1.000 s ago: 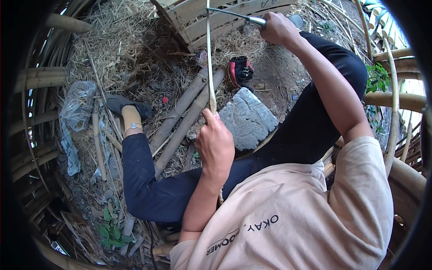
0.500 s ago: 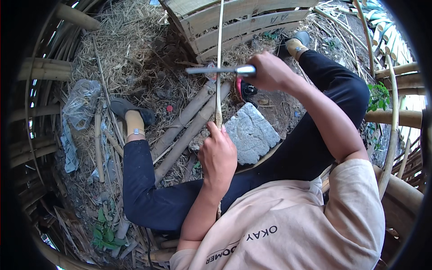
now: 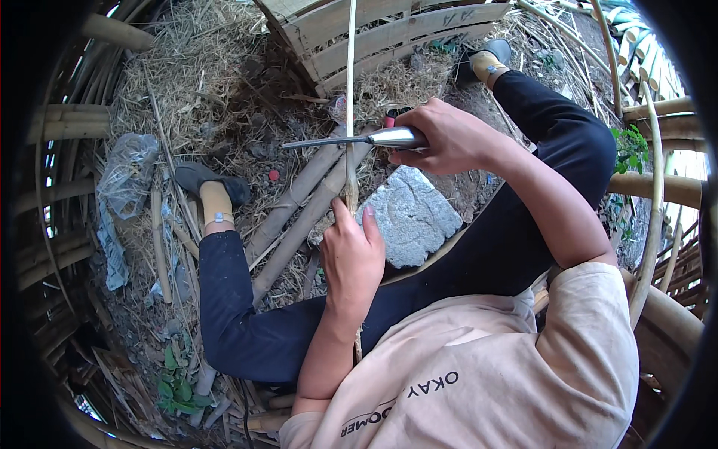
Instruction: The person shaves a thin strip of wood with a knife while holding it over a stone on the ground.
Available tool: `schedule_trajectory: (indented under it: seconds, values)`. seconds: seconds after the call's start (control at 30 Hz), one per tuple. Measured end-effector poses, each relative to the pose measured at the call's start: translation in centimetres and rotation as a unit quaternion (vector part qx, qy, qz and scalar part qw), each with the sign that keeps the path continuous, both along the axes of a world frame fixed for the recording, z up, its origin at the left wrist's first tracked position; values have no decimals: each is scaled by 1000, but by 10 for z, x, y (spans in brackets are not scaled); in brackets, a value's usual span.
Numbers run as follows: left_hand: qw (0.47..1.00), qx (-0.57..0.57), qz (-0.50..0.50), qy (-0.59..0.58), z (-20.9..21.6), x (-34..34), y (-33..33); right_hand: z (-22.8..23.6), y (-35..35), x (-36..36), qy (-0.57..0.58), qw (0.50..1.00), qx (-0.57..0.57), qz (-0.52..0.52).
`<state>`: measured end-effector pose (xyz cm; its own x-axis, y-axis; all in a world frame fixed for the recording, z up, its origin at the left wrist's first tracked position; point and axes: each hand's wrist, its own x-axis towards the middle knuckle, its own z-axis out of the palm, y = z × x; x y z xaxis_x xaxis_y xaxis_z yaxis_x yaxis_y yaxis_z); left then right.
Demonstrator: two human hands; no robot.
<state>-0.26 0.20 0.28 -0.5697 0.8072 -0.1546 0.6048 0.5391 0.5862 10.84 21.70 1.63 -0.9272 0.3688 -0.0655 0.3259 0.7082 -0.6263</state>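
A long, thin strip of pale wood or bamboo runs from the top of the view down to my body, its bark darker near the hand. My left hand is closed around its lower part, with index finger and thumb pointing up along it. In my right hand is a knife with a shiny metal handle. Its narrow blade, seen nearly edge-on, lies across the strip a little above my left hand. Whether the blade touches the strip is hard to tell.
Beside my left hand lies a flat grey stone slab. Two bamboo poles rest on the straw-covered ground. A slatted wooden crate stands ahead, a clear plastic bag lies at left, and cut bamboo is piled far right.
My right hand has drawn the knife toward me along the strip, and the blade is no longer blurred. My left thumb stands further from the strip. The whole view has shifted slightly.
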Motion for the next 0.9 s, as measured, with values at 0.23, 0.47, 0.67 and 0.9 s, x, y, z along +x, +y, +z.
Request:
schedule_trajectory:
  seconds: [0.23,0.47,0.67,0.9]
  values:
    - [1000,-4,-5,-21,3,4,2,-4,-1,-1,-33,996,72,-30]
    - [1000,-19,-12,2,7,3,1,1,-1,-3,-55,992,115,-14]
    - [998,-14,-16,63,-1,2,-2,-21,5,-16,-73,983,144,-84]
    - [997,-22,-14,71,-1,5,-2,-30,63,-21,-65,953,246,-166]
